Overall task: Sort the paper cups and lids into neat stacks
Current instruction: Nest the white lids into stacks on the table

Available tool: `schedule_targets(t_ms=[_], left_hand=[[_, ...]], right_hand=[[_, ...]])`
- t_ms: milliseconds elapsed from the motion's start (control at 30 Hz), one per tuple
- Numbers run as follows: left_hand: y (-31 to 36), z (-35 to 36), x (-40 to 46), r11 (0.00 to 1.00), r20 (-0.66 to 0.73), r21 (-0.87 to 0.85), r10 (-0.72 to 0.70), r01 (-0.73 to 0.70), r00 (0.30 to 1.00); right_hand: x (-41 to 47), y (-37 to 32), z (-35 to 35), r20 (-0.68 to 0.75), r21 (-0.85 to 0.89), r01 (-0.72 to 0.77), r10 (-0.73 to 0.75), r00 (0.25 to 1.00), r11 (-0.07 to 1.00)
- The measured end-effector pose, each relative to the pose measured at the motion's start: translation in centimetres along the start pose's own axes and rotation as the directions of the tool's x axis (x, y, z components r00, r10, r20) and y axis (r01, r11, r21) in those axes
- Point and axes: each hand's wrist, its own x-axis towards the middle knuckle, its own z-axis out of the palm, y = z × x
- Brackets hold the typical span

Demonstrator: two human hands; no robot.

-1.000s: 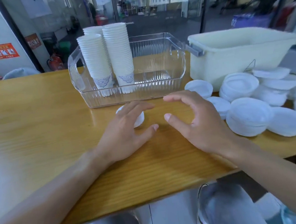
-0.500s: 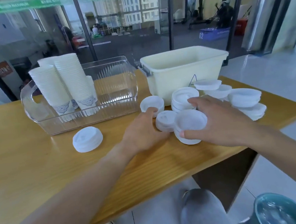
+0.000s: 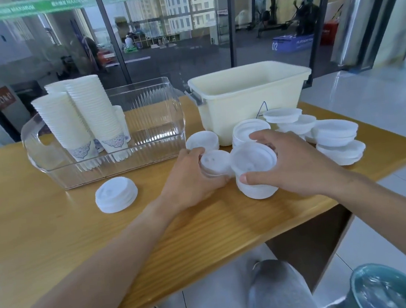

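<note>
Head view. Since half a second earlier, a small lid stack (image 3: 214, 164) has been raised off the worktop (image 3: 55, 232) in the curled grip of the left hand (image 3: 192, 182); the right hand (image 3: 295, 167) is clamped over a taller lid stack (image 3: 254, 171), thumb at its near side. Merging of the two stacks is judged imminent. One low stack (image 3: 116, 194) lies apart towards the left edge; loose lids (image 3: 335, 132) crowd the right edge. Stacked cups (image 3: 79, 118) stand in a clear bin (image 3: 159, 123) beside a cream tub (image 3: 246, 100) at the far edge. Glass partitions lie beyond.

Teal vessel (image 3: 393, 289) cropped bottom-right.
</note>
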Motion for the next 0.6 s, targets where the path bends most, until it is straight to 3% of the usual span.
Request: schedule_targets(t_ms=[133,267,600], left_hand=[[-1.8,-3.2,-2.2,0.996,-0.141,-0.076,0.040,-0.051,0.989],[-4.7,-7.3,-4.5,0.992,-0.308,-0.112,0.028,-0.066,0.951],[-14.0,-14.8,-7.2,0.989,-0.390,-0.138,-0.096,0.045,0.916]], right_hand=[[1.0,-2.2,1.1,-0.056,0.186,0.087,-0.078,0.995,0.979],[2.4,-5.8,3.8,-0.023,0.266,0.170,-0.170,0.985,0.949],[8.1,-13.7,13.0,0.062,0.355,0.319,-0.363,0.930,0.879]])
